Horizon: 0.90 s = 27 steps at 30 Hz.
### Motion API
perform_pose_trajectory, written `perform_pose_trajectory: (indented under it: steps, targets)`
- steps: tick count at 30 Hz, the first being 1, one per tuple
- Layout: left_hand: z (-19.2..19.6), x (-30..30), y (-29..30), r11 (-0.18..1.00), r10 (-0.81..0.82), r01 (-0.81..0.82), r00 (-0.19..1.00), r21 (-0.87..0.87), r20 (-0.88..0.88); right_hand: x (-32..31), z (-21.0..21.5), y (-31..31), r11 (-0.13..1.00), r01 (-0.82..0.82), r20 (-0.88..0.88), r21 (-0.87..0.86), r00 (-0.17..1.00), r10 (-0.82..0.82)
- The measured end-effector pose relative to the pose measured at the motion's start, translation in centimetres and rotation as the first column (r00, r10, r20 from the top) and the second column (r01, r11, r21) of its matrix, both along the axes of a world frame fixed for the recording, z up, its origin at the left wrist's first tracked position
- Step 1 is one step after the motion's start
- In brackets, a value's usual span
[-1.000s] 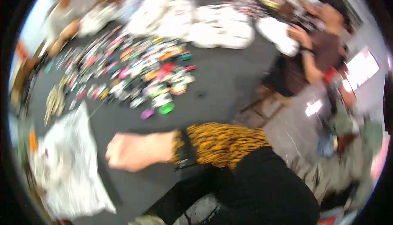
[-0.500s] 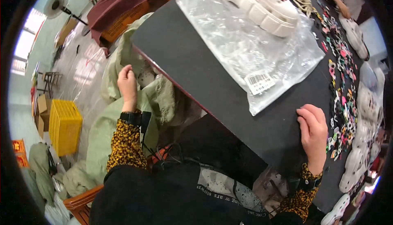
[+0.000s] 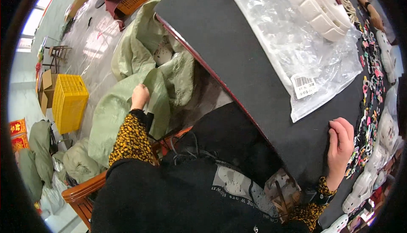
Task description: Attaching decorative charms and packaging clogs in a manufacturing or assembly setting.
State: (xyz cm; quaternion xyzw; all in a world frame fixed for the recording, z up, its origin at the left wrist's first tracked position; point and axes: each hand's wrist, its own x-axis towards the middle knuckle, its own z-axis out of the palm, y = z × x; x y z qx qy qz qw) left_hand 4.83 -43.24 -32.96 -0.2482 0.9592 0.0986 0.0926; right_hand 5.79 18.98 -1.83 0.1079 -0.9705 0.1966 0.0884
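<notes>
My left hand [image 3: 140,96] is closed at the edge of a pale green woven sack [image 3: 123,118], its fingers seemingly pinching the fabric. Inside the sack's mouth, a whitish speckled item [image 3: 163,54] partly shows; its kind is unclear. On the dark tabletop [image 3: 237,59] rests my right hand [image 3: 340,146], loosely curled with the thumb a little apart and nothing visible in it. Farther off lies a clear plastic bag [image 3: 275,34] with a label, and on it a white thick-soled clog [image 3: 316,8] bearing a small charm.
Many small colourful charms [image 3: 375,89] line the table's right side, beside wrapped white clogs [image 3: 360,192]. A co-worker's arm [image 3: 371,10] reaches in at the far right. Left on the floor stand a yellow crate [image 3: 70,104] and a cardboard box [image 3: 46,89]. A wooden chair [image 3: 82,195] is behind me.
My left hand has come back toward me along the sack. The right hand stays on the table. The view has shifted, so the table and clog sit farther right.
</notes>
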Motion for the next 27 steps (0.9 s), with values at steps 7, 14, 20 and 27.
perform_pose_trajectory:
  steps: [7, 14, 20, 27]
  targets:
    - [-1.0, 9.1, -8.9, 0.993, 0.105, -0.08, 0.935, -0.087, 0.338, 0.0, 0.2, 0.6, 1.0, 0.012, 0.033, -0.002, 0.999, -0.012]
    - [1.8, 12.7, -6.1, 0.943, 0.329, -0.267, 0.85, -0.201, 0.413, 0.1, -0.3, 0.7, 1.0, 0.015, 0.041, 0.014, 0.999, -0.016]
    - [2.7, 13.8, -7.0, 0.816, 0.577, -0.508, 0.747, -0.276, 0.33, -0.1, -0.2, 0.5, 1.0, 0.024, 0.05, 0.008, 0.998, -0.025]
    - [-0.7, 14.3, -9.1, 0.882, 0.471, -0.437, 0.825, -0.174, 0.312, 0.1, -0.6, 1.3, 1.0, 0.024, 0.048, -0.006, 0.999, -0.024]
